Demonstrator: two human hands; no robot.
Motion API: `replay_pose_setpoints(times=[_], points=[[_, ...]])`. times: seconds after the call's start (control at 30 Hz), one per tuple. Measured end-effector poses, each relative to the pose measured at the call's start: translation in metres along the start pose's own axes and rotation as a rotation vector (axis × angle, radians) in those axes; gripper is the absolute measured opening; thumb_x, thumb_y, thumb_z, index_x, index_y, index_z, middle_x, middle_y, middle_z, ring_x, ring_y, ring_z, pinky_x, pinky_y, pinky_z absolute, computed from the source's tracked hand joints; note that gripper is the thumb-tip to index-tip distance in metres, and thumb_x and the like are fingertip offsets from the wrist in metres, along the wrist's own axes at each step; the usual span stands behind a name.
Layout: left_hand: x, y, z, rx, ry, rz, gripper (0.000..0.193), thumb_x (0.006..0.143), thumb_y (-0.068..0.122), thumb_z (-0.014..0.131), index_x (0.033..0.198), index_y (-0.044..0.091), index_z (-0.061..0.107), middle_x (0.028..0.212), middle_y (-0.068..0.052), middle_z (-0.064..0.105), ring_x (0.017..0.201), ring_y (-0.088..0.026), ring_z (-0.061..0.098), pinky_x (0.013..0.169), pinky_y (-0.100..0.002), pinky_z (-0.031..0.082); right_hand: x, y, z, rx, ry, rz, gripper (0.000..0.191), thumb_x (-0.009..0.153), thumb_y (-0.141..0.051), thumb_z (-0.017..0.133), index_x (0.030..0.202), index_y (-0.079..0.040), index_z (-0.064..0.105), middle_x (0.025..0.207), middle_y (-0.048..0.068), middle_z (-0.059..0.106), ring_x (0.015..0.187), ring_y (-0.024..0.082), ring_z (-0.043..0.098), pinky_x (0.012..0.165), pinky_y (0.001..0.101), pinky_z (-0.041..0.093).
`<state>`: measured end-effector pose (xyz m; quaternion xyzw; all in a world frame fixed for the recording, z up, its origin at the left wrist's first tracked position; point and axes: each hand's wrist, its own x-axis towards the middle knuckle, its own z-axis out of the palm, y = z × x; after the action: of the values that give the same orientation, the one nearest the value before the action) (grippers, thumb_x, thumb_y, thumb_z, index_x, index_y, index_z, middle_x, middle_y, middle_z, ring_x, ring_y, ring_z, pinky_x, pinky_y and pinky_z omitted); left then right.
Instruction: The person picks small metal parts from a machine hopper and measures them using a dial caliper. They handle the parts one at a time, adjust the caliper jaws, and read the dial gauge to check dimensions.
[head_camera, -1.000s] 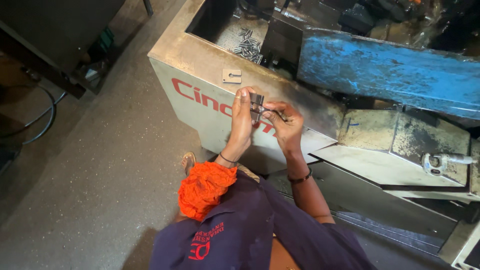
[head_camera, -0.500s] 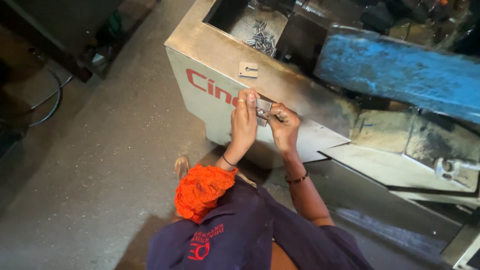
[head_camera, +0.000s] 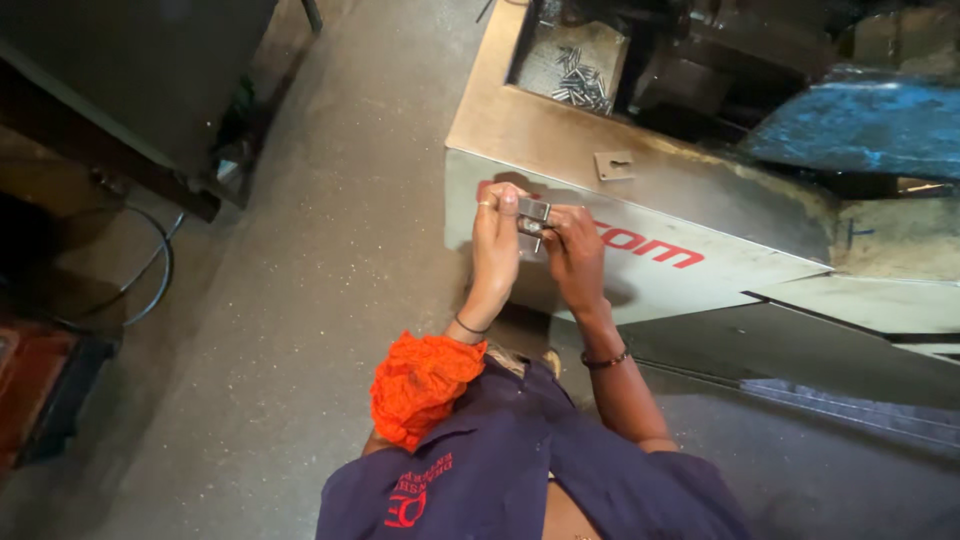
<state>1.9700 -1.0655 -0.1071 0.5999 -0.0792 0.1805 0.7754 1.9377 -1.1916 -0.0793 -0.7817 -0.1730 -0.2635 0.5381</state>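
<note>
Both of my hands are raised in front of me and meet on a small grey metal block (head_camera: 533, 212). My left hand (head_camera: 497, 240) grips its left side with a ring on one finger. On the block's right side my right hand (head_camera: 573, 252) pinches it, and a thin pin sticks down from the block between the two hands. An orange cloth (head_camera: 422, 385) is tucked at the collar of my dark blue shirt. Behind my hands stands a pale metal machine housing (head_camera: 720, 270) with red lettering.
A small flat metal plate (head_camera: 613, 165) lies on the housing's top ledge. Beyond it an open bin (head_camera: 578, 72) holds several small metal pins. A blue-painted cover (head_camera: 868, 128) sits at upper right. Dark cabinet (head_camera: 130, 80) and a cable loop (head_camera: 150, 280) stand left on the concrete floor.
The view has swung to the right and downward, so the machine now sits higher right. My hands stay together on the metal block, turned slightly.
</note>
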Motion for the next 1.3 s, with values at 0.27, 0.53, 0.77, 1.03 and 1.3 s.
replay_pose_setpoints(times=[0.27, 0.53, 0.77, 1.03, 1.3], points=[[0.071, -0.017, -0.037, -0.097, -0.162, -0.501, 0.035, 0.106, 0.025, 0.054, 0.137, 0.011, 0.045, 0.084, -0.007, 0.068, 0.056, -0.011, 0.061, 0.042, -0.025, 0.046, 0.043, 0.004, -0.018, 0.123, 0.294, 0.268, 0.009, 0.11, -0.009, 0.056, 0.111, -0.001, 0.062, 0.109, 0.004, 0.063, 0.091, 0.011, 0.061, 0.089, 0.0272, 0.054], [0.155, -0.004, -0.034, 0.259, -0.746, -0.451, 0.049, 0.103, 0.02, 0.058, 0.149, 0.012, 0.041, 0.075, -0.007, 0.074, 0.058, -0.018, 0.074, 0.049, -0.028, 0.057, 0.126, 0.031, 0.038, 0.054, 0.251, 0.275, 0.009, 0.107, -0.006, 0.058, 0.113, 0.0, 0.063, 0.111, 0.006, 0.067, 0.093, 0.011, 0.063, 0.088, 0.0262, 0.053], [0.237, 0.025, -0.063, -0.088, -0.768, -0.491, 0.054, 0.101, 0.019, 0.062, 0.151, 0.012, 0.044, 0.075, -0.005, 0.071, 0.058, -0.013, 0.068, 0.051, -0.028, 0.057, 0.176, 0.032, 0.072, -0.045, 0.262, 0.294, 0.008, 0.104, 0.0, 0.059, 0.11, 0.001, 0.064, 0.109, 0.007, 0.064, 0.092, 0.012, 0.063, 0.085, 0.0259, 0.052], [0.335, -0.181, -0.232, -0.285, -0.386, -0.639, 0.053, 0.097, 0.023, 0.069, 0.144, 0.01, 0.049, 0.095, -0.005, 0.067, 0.074, -0.014, 0.068, 0.061, -0.03, 0.058, 0.218, 0.05, 0.177, 0.015, 0.383, 0.309, 0.01, 0.104, -0.001, 0.058, 0.112, 0.0, 0.063, 0.11, 0.007, 0.064, 0.091, 0.012, 0.063, 0.086, 0.0279, 0.054], [0.413, -0.178, -0.374, -0.806, -0.441, -0.927, 0.066, 0.096, 0.041, 0.067, 0.149, 0.008, 0.045, 0.13, -0.011, 0.061, 0.091, -0.024, 0.065, 0.075, -0.037, 0.056, 0.317, 0.082, 0.322, 0.173, 0.456, 0.495, 0.015, 0.104, -0.008, 0.06, 0.116, 0.0, 0.066, 0.108, 0.007, 0.067, 0.089, 0.012, 0.063, 0.084, 0.027, 0.054]])
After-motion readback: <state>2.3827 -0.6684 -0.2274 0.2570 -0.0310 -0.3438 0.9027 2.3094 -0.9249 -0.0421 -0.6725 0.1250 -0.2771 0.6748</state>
